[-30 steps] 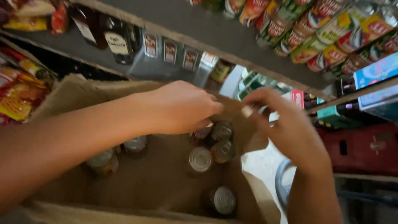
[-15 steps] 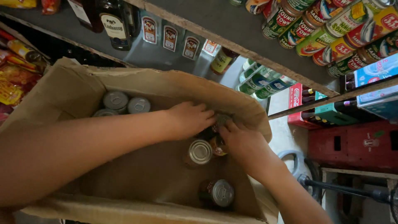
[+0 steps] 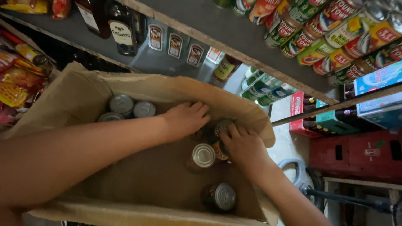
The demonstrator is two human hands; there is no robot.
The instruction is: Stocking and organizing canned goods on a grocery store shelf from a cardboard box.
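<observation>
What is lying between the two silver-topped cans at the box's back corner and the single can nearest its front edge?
In the head view, mostly bare cardboard box floor, crossed by the left forearm.

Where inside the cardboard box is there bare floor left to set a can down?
Free: the box floor's middle and near-left, between the left forearm, the centre can and the near can. Crowded: the far-right corner around both hands, and the far-left can cluster.
</observation>
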